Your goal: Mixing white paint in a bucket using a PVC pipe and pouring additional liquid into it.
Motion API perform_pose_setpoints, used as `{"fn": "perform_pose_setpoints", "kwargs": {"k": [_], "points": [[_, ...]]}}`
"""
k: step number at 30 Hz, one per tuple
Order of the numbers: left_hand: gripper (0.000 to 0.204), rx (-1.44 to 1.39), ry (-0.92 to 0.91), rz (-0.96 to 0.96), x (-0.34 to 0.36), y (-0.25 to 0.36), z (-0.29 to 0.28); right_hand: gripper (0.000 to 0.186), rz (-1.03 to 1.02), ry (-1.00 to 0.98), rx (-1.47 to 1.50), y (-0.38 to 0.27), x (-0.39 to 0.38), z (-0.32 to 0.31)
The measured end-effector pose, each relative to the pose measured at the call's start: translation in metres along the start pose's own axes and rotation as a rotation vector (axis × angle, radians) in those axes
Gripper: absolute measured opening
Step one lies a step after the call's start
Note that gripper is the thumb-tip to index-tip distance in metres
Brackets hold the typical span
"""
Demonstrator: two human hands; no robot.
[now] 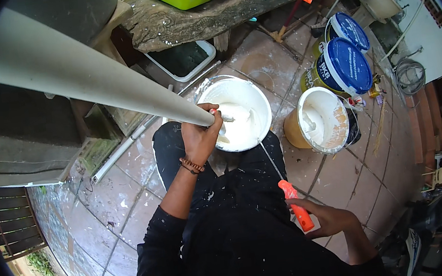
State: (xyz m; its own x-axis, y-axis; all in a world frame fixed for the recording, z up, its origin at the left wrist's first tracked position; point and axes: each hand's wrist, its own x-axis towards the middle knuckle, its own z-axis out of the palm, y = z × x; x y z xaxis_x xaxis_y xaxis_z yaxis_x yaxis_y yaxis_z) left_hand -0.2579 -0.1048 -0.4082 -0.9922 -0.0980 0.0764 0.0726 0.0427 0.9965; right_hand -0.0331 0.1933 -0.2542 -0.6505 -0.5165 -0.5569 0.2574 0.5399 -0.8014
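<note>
1. The pale pole [118,79] slants down from the upper left, its lower end over the white bucket [228,88].
2. The left hand [198,139], with a beaded bracelet [192,166] at the wrist, is closed around the pole's lower end; a small metal piece [227,118] pokes out just past the fingers, its kind too small to tell.
3. The bucket, with white paint [239,128] inside, stands between the person's knees.
4. The right hand [331,219] is partly curled, thumb and fingers around an orange handle [296,205]; its thin metal rod [272,162] reaches up to the bucket's near rim.
5. Right of the bucket stands a tan pail [295,130], open, its white inside smeared with paint.
6. Behind it are two lidded paint pails. The nearer blue lid [351,65] bears white printing, and pale lettering marks that pail's dark and yellow side; the farther blue lid [352,31] also carries white print.
7. Beyond the bucket, a white-rimmed basin [209,68] sits by a rough wooden tabletop [177,28], which carries a lime-green tray [177,0].
8. Paint spots the tiled floor [139,208] all around.
</note>
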Motion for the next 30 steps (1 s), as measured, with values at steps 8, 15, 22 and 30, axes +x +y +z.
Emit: {"fn": "perform_pose_setpoints", "kwargs": {"k": [8, 15, 22, 30], "points": [[0.015, -0.040, 0.031, -0.015, -0.005, -0.014, -0.002, 0.065, 0.422, 0.104, 0.631, 0.050, 0.020, 0.024], [0.017, 0.083, 0.026, -0.007, -0.011, -0.018, -0.003, 0.064, 0.550, 0.405, 0.407, 0.036, 0.050, 0.027], [0.016, 0.167, 0.030, 0.003, -0.008, -0.013, -0.001, 0.072, 0.288, 0.438, -0.696, 0.041, 0.052, 0.011], [0.019, 0.085, 0.006, -0.018, -0.011, -0.022, -0.001, 0.066, 0.465, 0.412, -0.619, 0.017, 0.017, -0.017]]}}
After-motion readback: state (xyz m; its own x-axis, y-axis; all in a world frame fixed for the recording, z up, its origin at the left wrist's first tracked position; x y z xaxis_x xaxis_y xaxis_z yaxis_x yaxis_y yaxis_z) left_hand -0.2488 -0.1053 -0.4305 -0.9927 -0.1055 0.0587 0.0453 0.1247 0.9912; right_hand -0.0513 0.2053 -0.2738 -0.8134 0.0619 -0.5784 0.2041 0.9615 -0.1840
